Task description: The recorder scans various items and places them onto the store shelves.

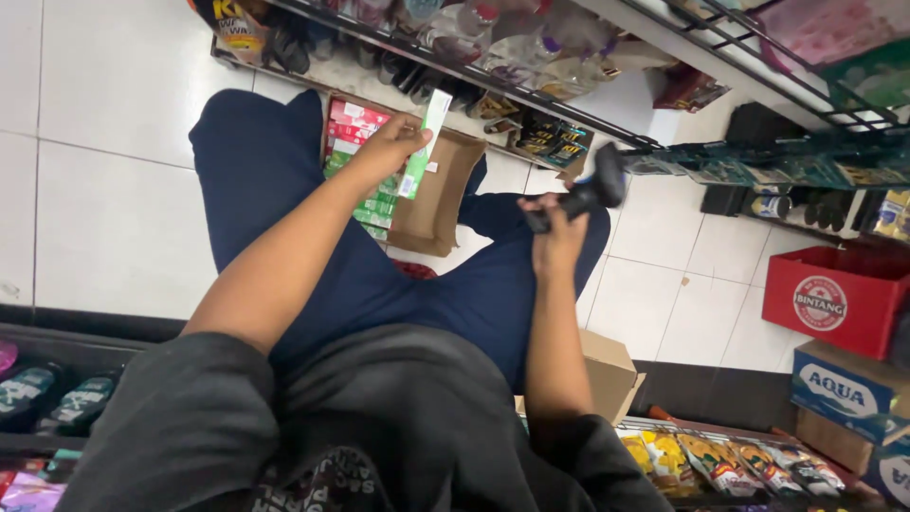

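Pinching a long, slim green-and-white carton (423, 142) near its lower half, the fingers (409, 144) of the left hand (384, 152) are pressed together around it, the thumb on the near face. The carton stands nearly upright, tilted a little toward one o'clock, and it hangs just above an open brown cardboard box (438, 204) that rests on the white tiled floor (114, 209). Inside the box, at about nine o'clock from the hand, lie stacked red cartons (353, 123) and, below them, more green cartons (375, 210) packed side by side.

The right hand (557, 239) is at about four o'clock from the left one, well apart from it. Its fingers (540, 213) are curled shut around the grip of a black handheld device (583, 197), whose head points up toward one o'clock.

Both forearms reach out over the person's knees in dark blue trousers (275, 190), with a dark grey shirt (379, 417) nearest the camera.

At twelve o'clock a low wire shelf (531, 90) holds clear plastic-wrapped goods and small dark packets. At three o'clock a red crate (834, 299) sits on the floor, with a blue-and-white box (848, 389) just beside it at five o'clock. Another cardboard box (611, 374) sits by the right elbow, and yellow-and-green packets (720, 465) line the shelf below it.
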